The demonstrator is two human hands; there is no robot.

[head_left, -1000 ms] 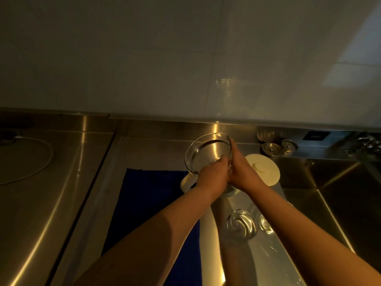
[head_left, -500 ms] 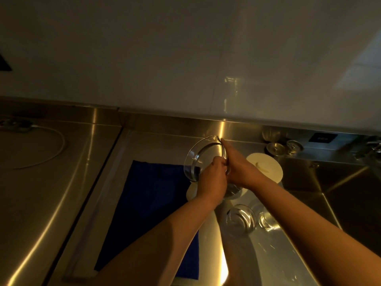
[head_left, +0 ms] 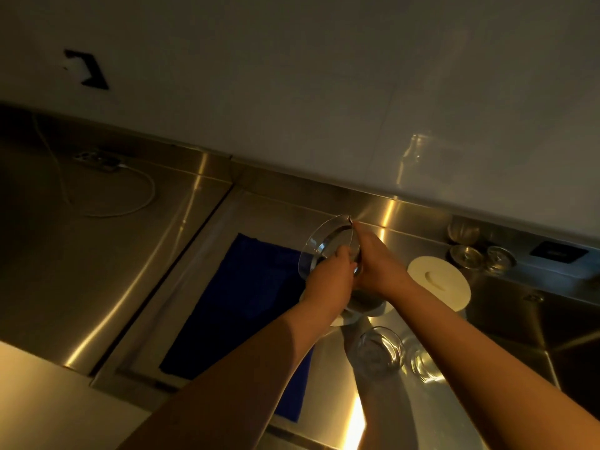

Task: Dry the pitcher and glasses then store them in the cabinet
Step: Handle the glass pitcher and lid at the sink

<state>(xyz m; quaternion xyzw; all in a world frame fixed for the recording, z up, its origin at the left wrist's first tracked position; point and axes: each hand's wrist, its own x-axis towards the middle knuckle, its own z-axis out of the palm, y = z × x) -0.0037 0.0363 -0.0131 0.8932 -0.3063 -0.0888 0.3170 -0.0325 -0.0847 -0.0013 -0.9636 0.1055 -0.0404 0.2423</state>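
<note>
Currently: glass pitcher (head_left: 319, 246) gripped by both hands, tilted above the table (head_left: 107, 287).
Left hand (head_left: 331, 280) and right hand (head_left: 378, 267) fingers curled round it; blue cloth (head_left: 246, 293), left of the fingers, best taken up; glasses (head_left: 380, 352) below avoided.

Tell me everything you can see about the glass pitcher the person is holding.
The pitcher looks like clear glass, round and wide-mouthed, with a small pouring lip at its far rim. It is tilted, mouth facing left and up, held above the steel counter by the right edge of the blue cloth. The left hand grips its near side; the right hand holds the right side, a finger along the rim. Its base is hidden.
</note>
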